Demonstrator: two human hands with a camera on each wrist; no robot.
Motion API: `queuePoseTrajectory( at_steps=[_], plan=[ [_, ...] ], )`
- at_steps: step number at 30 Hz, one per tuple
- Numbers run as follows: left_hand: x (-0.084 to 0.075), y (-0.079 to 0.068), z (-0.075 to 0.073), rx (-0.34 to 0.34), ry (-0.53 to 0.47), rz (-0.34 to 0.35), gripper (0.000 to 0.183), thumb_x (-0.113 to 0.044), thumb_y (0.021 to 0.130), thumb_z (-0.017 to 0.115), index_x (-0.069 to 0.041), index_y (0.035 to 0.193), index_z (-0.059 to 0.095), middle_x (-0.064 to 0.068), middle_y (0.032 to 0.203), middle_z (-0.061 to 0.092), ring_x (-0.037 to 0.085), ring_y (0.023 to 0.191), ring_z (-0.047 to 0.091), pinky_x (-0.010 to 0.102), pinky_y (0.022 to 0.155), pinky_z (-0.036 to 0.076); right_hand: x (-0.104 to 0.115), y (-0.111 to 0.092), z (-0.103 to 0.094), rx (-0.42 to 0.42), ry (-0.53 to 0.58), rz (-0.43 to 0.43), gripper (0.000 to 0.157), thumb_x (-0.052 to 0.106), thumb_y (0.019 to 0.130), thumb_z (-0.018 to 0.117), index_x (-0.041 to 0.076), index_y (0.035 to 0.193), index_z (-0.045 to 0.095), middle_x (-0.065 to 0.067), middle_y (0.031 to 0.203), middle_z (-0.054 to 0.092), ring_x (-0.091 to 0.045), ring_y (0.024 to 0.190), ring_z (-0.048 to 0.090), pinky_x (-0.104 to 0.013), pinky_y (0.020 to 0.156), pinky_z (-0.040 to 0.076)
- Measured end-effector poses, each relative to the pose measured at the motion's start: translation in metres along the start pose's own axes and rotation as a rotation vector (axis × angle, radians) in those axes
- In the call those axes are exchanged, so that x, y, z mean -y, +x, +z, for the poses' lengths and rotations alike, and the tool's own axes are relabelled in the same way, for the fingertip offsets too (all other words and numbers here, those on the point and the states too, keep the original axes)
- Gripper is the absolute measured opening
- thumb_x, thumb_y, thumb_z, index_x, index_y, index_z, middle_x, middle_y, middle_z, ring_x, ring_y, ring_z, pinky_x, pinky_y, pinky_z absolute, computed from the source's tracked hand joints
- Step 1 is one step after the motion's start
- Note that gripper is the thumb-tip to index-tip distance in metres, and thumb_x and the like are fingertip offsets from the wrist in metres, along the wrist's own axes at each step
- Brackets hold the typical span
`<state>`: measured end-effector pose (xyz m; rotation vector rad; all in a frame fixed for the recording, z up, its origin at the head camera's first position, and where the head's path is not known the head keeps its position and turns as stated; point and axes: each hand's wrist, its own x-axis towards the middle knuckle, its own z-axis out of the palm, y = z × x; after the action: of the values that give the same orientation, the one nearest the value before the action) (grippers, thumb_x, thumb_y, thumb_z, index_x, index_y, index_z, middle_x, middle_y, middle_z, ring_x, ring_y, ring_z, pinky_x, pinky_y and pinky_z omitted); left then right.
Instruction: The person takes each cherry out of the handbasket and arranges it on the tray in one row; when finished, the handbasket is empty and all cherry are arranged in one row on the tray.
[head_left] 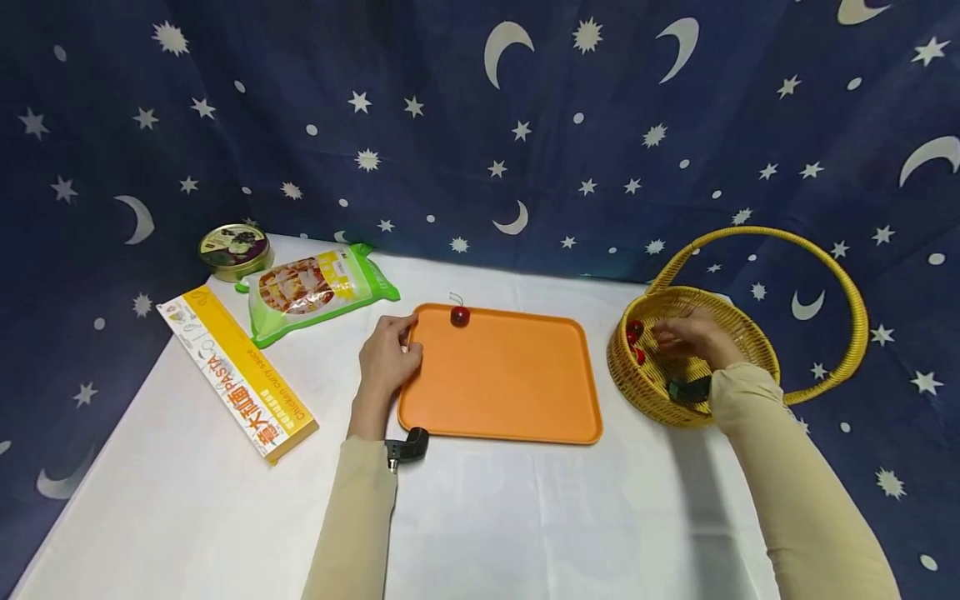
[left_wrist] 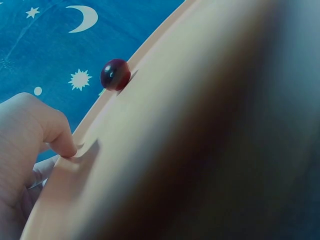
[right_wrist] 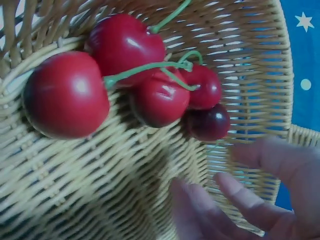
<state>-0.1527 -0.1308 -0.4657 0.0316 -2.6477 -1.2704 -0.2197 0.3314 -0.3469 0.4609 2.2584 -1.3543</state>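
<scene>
My left hand holds the left rim of an orange tray, the thumb over the rim and the other fingers outside it. One dark red cherry with a stem lies at the tray's far edge, close to that hand. Inside a yellow wicker basket on the right is my right hand, its fingers parted with nothing between them. Several red cherries with green stems are gathered along the basket's side. Nearest to the fingertips is a dark cherry.
A long pasta box lies on the left of the white table. Behind it are a green food packet and a round tin. The basket's tall handle leans to the right. A dark blue starry cloth hangs at the back.
</scene>
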Motion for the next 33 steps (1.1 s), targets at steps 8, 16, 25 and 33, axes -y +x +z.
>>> queuePoseTrajectory(
  at_steps=[8,16,25,33],
  plan=[
    [0.009,-0.009,0.003,0.015,0.001,-0.021,0.049,-0.012,0.081,0.06,-0.003,0.129,0.064,0.015,0.107,0.056,0.027,0.083,0.053,0.04,0.071,0.039,0.002,0.011,0.017,0.037,-0.012,0.064,0.01,0.013,0.096,0.059,0.004,0.098,0.06,-0.004,0.082,0.062,-0.014,0.075,0.064,-0.034,0.08,0.056],
    [0.008,-0.014,0.007,0.012,0.003,-0.012,0.05,-0.012,0.08,0.06,-0.002,0.129,0.065,0.015,0.106,0.057,0.026,0.082,0.053,0.039,0.07,0.039,0.005,0.009,0.024,0.018,0.01,0.013,0.016,-0.002,0.095,0.052,-0.009,0.106,0.061,0.0,0.069,0.065,-0.009,0.06,0.062,-0.036,0.075,0.057],
    [0.004,-0.003,0.001,0.003,0.013,0.001,0.049,-0.012,0.082,0.06,-0.003,0.13,0.064,0.014,0.107,0.056,0.027,0.083,0.053,0.039,0.07,0.04,0.013,0.003,0.015,-0.032,-0.006,-0.054,0.009,0.005,0.094,0.057,0.0,0.099,0.063,-0.002,0.077,0.066,-0.013,0.07,0.067,-0.034,0.077,0.056],
    [0.002,0.0,0.0,0.008,0.014,-0.001,0.05,-0.013,0.082,0.06,-0.002,0.131,0.063,0.014,0.105,0.055,0.027,0.082,0.052,0.038,0.07,0.038,0.031,-0.025,0.022,-0.137,0.021,-0.212,0.011,0.008,0.093,0.061,0.001,0.097,0.068,0.006,0.078,0.065,-0.007,0.067,0.068,-0.026,0.068,0.056]
  ],
)
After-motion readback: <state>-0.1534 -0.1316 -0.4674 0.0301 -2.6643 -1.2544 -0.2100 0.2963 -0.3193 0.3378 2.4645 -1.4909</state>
